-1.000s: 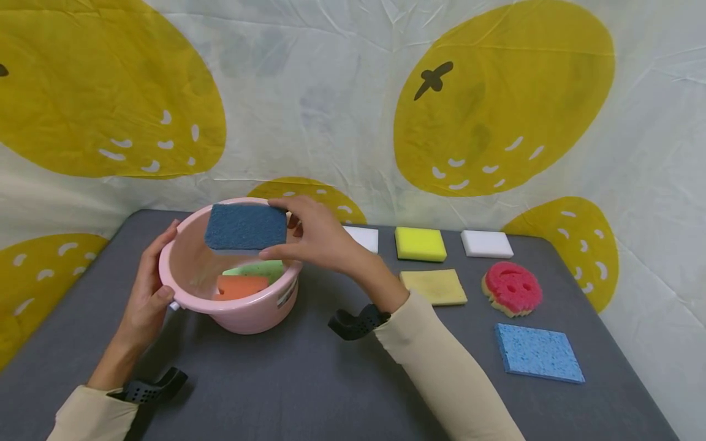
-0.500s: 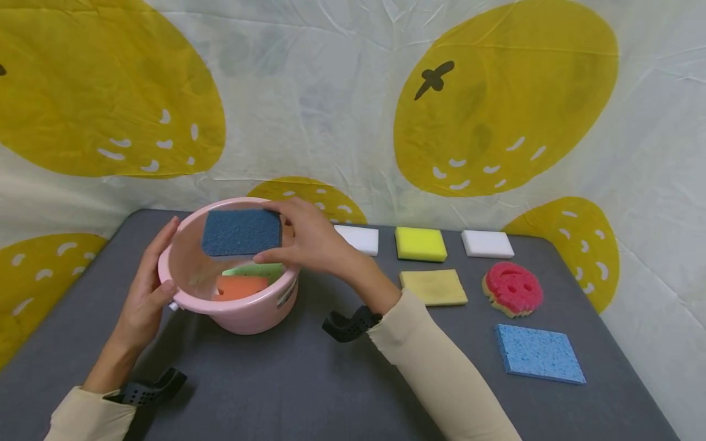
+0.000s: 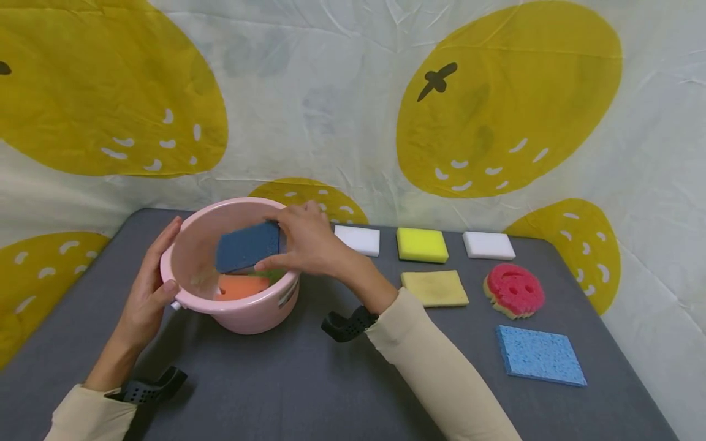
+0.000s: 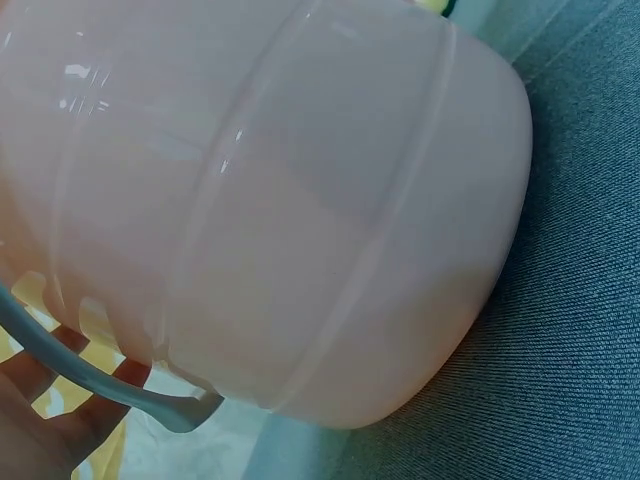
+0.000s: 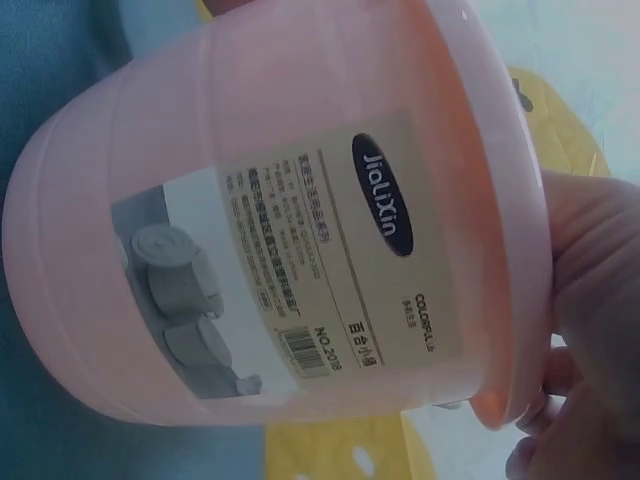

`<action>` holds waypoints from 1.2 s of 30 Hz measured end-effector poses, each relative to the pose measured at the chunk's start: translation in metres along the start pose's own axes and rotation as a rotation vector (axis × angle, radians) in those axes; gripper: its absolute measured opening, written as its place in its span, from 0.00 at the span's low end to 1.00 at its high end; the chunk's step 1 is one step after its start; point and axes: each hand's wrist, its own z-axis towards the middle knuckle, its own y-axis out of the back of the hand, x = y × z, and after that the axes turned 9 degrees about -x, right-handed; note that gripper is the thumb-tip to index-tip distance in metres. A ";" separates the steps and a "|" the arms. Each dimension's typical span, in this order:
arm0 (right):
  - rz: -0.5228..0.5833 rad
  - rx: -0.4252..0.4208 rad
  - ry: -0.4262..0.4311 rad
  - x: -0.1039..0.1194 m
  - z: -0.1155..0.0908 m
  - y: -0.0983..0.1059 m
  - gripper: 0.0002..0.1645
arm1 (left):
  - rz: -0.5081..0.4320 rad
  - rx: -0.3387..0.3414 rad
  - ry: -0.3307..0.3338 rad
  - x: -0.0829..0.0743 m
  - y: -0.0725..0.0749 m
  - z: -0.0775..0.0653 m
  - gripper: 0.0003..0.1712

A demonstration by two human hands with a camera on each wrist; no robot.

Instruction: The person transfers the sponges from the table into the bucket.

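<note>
A pink bucket [image 3: 250, 315] stands on the left of the table, its label [image 5: 330, 270] facing the right wrist camera. My left hand [image 3: 144, 294] grips its rim on the left side, thumb over the edge. In the left wrist view, fingers [image 4: 95, 415] touch the bucket's outer wall behind a grey handle [image 4: 75, 365]. My right hand [image 3: 309, 239] pinches a dark blue sponge [image 3: 248, 247] by its right end, tilted within the bucket's mouth. An orange sponge [image 3: 242, 286] lies inside below it; a green sponge [image 3: 274, 275] there is mostly hidden.
Right of the bucket lie a white sponge [image 3: 358, 239], a bright yellow sponge [image 3: 422, 245], another white sponge [image 3: 488, 245], a pale yellow sponge [image 3: 434, 288], a round red sponge [image 3: 514, 289] and a light blue sponge [image 3: 542, 355]. A printed cloth [image 3: 342, 92] hangs behind the table.
My right hand has lowered the dark blue sponge deeper into the bucket and tilted it, so it now covers more of the green sponge. The left hand keeps its grip on the rim.
</note>
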 end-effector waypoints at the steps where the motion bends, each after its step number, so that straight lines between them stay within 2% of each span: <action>1: 0.009 0.013 -0.006 -0.001 -0.001 0.000 0.52 | 0.001 0.000 0.005 0.000 0.000 0.000 0.42; 5: 0.030 0.035 -0.024 -0.004 -0.003 0.004 0.51 | 0.003 0.000 0.022 -0.001 -0.001 0.000 0.42; 15: 0.101 -0.015 -0.007 -0.008 -0.010 0.010 0.37 | 0.006 -0.007 0.016 0.001 0.002 0.000 0.42; 22: 0.087 -0.019 -0.009 -0.006 -0.009 0.009 0.28 | 0.005 -0.008 0.023 0.000 0.002 0.000 0.42; 27: 0.055 0.002 0.039 -0.001 -0.004 0.013 0.26 | 0.003 -0.004 0.024 -0.001 0.002 0.000 0.42; 33: 0.133 -0.039 0.016 -0.003 -0.009 0.016 0.24 | -0.018 0.004 0.009 -0.001 0.001 0.001 0.41; 36: 0.090 -0.013 0.051 -0.002 -0.004 0.016 0.21 | -0.023 -0.002 0.007 -0.001 0.001 0.001 0.41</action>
